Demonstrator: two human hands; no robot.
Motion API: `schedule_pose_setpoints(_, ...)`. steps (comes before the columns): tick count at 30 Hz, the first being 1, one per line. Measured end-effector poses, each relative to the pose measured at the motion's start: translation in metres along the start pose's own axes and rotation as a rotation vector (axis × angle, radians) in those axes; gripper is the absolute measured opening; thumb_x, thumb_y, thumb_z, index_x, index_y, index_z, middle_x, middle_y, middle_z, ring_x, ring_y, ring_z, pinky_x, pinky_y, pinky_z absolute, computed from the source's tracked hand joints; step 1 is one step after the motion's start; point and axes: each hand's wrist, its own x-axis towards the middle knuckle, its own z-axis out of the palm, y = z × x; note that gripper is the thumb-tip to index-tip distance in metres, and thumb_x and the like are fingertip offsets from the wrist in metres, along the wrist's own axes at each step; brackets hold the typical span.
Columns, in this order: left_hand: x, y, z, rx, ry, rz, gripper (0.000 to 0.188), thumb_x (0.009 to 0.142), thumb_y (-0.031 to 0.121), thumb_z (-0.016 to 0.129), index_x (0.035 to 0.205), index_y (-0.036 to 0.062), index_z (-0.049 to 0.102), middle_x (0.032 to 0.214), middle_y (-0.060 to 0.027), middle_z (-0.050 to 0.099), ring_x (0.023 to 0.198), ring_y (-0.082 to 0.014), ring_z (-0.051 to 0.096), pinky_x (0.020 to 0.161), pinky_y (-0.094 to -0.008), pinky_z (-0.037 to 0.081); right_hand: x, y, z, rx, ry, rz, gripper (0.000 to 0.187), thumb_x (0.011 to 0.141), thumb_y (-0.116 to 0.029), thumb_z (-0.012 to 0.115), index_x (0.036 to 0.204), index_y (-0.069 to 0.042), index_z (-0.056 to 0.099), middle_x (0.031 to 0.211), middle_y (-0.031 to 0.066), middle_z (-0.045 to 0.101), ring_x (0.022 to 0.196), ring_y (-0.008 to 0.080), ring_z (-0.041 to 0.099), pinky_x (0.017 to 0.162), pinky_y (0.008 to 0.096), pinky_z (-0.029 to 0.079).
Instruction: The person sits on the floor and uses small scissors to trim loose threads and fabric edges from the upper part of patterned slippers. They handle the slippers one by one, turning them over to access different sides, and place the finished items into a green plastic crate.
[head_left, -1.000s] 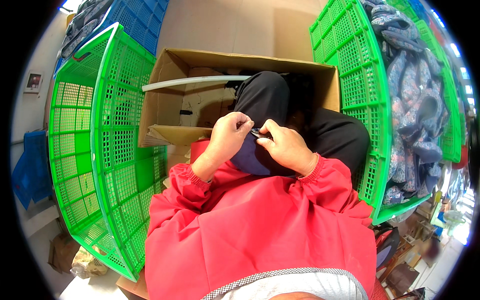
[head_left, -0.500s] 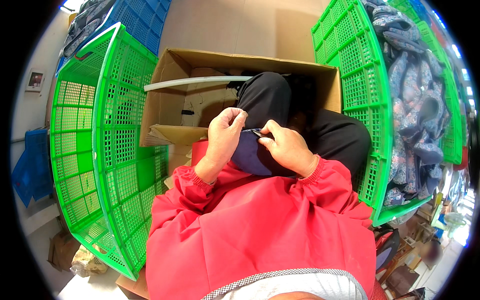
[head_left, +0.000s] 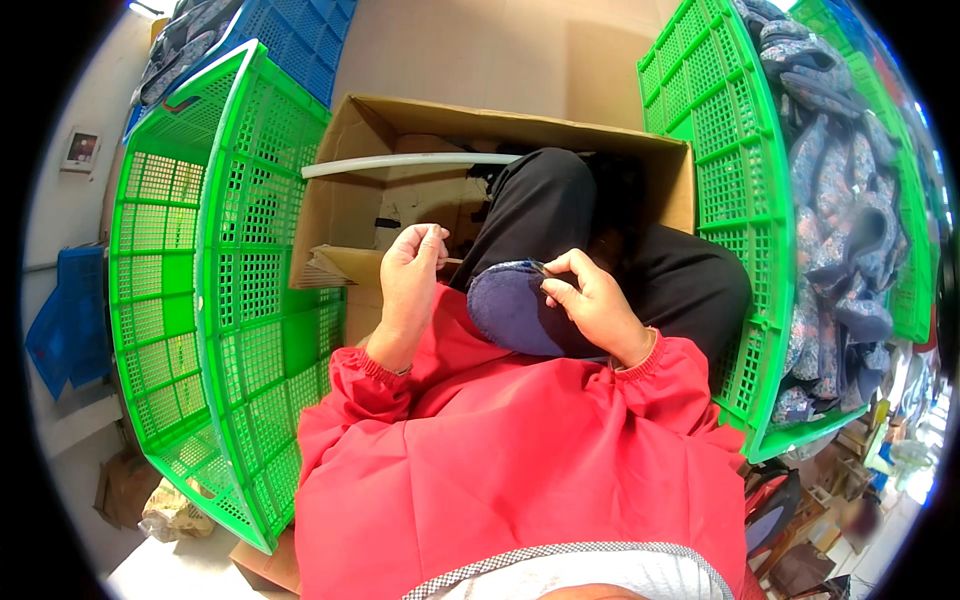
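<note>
A dark blue slipper [head_left: 507, 312] with a rounded end rests in my lap, its sole turned up and a pale floral edge along the top rim. At its upper right edge, my right hand [head_left: 598, 308] pinches a small dark pointed metal tool between thumb and forefinger; most of this tool is hidden. To the left of the slipper and apart from it, my left hand [head_left: 413, 285] is raised in a closed pinch. Whatever its fingertips may hold is too small to make out.
An open cardboard box [head_left: 345, 215] lies before my knees, a white tube [head_left: 400, 163] across it. Green plastic crates stand at left [head_left: 260, 300] and right [head_left: 735, 190]; the right one holds several floral slippers [head_left: 835, 240]. A blue crate [head_left: 300, 45] is at far left.
My left hand has drawn away to the left from the slipper's edge, uncovering more of it. My right hand stays at the slipper's edge, shifted slightly right.
</note>
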Motion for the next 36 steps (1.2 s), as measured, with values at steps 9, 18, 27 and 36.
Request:
schedule_pose_setpoints(9, -0.032, 0.029, 0.000, 0.306, -0.295, -0.139, 0.012, 0.095, 0.009, 0.070, 0.101, -0.0006, 0.069, 0.092, 0.0001, 0.068, 0.081, -0.0057, 0.061, 0.072, -0.0215, 0.050, -0.005, -0.006, -0.003, 0.055, -0.072, -0.020, 0.016, 0.099, -0.014, 0.063, 0.107, -0.001, 0.059, 0.083, 0.0058, 0.068, 0.079, 0.0124, 0.066, 0.075, 0.0275, 0.051)
schedule_pose_setpoints(18, -0.040, 0.038, 0.016, 0.707, -0.174, 0.272, 0.007, 0.089, 0.005, 0.070, 0.089, 0.0007, 0.064, 0.078, -0.0118, 0.063, 0.068, -0.0242, 0.064, 0.064, -0.0349, 0.051, 0.000, -0.043, 0.008, -0.321, -0.102, -0.117, 0.020, 0.096, -0.021, 0.064, 0.106, -0.004, 0.059, 0.091, 0.0141, 0.070, 0.086, 0.0295, 0.067, 0.076, 0.0386, 0.052)
schedule_pose_setpoints(27, -0.039, 0.031, 0.023, 0.696, -0.162, 0.385, 0.010, 0.090, 0.005, 0.068, 0.089, 0.0001, 0.060, 0.083, -0.0155, 0.063, 0.076, -0.0326, 0.062, 0.067, -0.0390, 0.050, 0.006, -0.050, 0.014, -0.556, -0.087, -0.229, 0.023, 0.094, -0.025, 0.065, 0.103, -0.005, 0.058, 0.093, 0.0160, 0.070, 0.089, 0.0375, 0.067, 0.075, 0.0457, 0.052)
schedule_pose_setpoints(36, -0.039, 0.029, 0.024, 0.701, -0.150, 0.433, 0.011, 0.090, 0.006, 0.069, 0.089, -0.0001, 0.060, 0.081, -0.0156, 0.063, 0.074, -0.0334, 0.062, 0.067, -0.0395, 0.050, 0.010, -0.053, 0.016, -0.647, -0.115, -0.233, 0.022, 0.093, -0.024, 0.064, 0.102, -0.005, 0.058, 0.094, 0.0156, 0.070, 0.087, 0.0377, 0.067, 0.073, 0.0459, 0.052)
